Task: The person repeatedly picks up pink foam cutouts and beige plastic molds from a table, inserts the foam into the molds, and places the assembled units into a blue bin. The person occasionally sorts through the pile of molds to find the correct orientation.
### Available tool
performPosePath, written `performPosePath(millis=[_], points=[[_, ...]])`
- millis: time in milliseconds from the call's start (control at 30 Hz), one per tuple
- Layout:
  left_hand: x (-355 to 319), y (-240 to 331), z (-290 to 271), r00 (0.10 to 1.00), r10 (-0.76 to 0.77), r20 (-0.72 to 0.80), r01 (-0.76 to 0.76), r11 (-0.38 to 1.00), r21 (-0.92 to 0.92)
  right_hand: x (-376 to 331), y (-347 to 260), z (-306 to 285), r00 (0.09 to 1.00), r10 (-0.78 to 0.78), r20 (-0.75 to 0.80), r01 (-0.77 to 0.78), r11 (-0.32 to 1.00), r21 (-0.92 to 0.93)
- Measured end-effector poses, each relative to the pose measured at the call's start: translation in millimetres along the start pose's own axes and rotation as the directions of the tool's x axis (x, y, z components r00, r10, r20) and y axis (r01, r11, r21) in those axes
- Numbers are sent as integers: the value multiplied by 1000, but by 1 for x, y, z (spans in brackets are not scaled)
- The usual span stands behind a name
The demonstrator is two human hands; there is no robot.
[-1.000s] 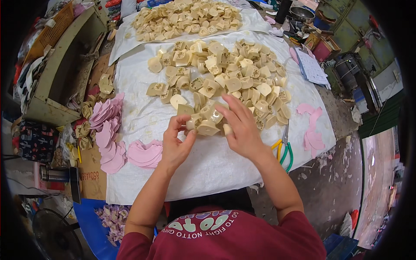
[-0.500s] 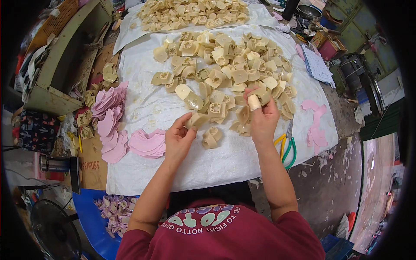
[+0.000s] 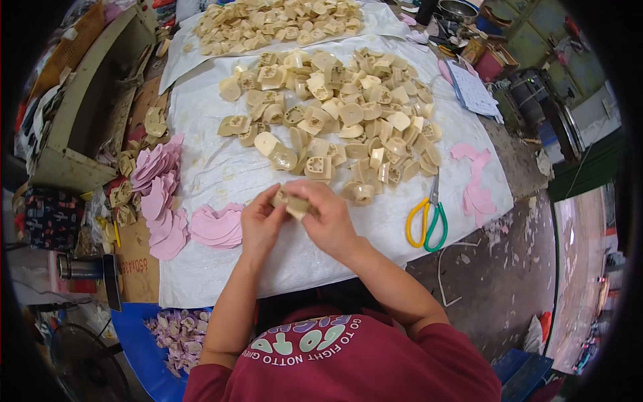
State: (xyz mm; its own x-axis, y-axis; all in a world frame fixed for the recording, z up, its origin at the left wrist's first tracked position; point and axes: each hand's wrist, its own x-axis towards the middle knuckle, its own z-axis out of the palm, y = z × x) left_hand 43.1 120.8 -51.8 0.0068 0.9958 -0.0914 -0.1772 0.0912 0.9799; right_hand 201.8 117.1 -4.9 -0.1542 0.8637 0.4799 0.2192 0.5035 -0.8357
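My left hand (image 3: 260, 224) and my right hand (image 3: 328, 218) meet over the near part of the white sheet (image 3: 201, 275). Between their fingertips they hold a small beige plastic shoe heel (image 3: 297, 208), partly covered by the fingers. Just beyond my hands spreads a loose heap of similar beige heels (image 3: 351, 114), some showing hollow, ribbed undersides. Beside my left hand lies a fanned stack of pink cut pieces (image 3: 216, 226). To the right of my right forearm rest scissors (image 3: 426, 224) with one yellow and one green handle.
More beige heels (image 3: 281, 27) cover the far sheet. Further pink pieces (image 3: 161, 194) pile up at the left edge, and pink strips (image 3: 474, 191) lie at the right. A blue tub (image 3: 137, 335) of pinkish pieces stands below left, near a black fan (image 3: 87, 365). Papers (image 3: 474, 90) sit far right.
My right hand has come from the heap, left and toward me, to meet my left hand. Both now hold one heel together. The view has shifted slightly.
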Motion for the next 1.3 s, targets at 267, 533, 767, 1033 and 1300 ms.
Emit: performPosePath(millis=[267,533,767,1033,1300], points=[[-2,30,13,990,117,75,-136,700,701,-47,3,-42,984,-147,-104,128,977,-168],[40,50,29,842,484,240,-454,393,800,-1,20,-84,920,123,-373,-95,991,93],[68,40,24,899,315,302,-418,420,806,13,34,-63,957,141,-254,-143,990,8],[46,32,4,818,569,-82,-422,692,585,18,14,-56,947,-121,-299,82,987,-139],[33,65,2,917,133,375,218,620,-753,50,-15,-3,963,231,-136,-178,930,321]])
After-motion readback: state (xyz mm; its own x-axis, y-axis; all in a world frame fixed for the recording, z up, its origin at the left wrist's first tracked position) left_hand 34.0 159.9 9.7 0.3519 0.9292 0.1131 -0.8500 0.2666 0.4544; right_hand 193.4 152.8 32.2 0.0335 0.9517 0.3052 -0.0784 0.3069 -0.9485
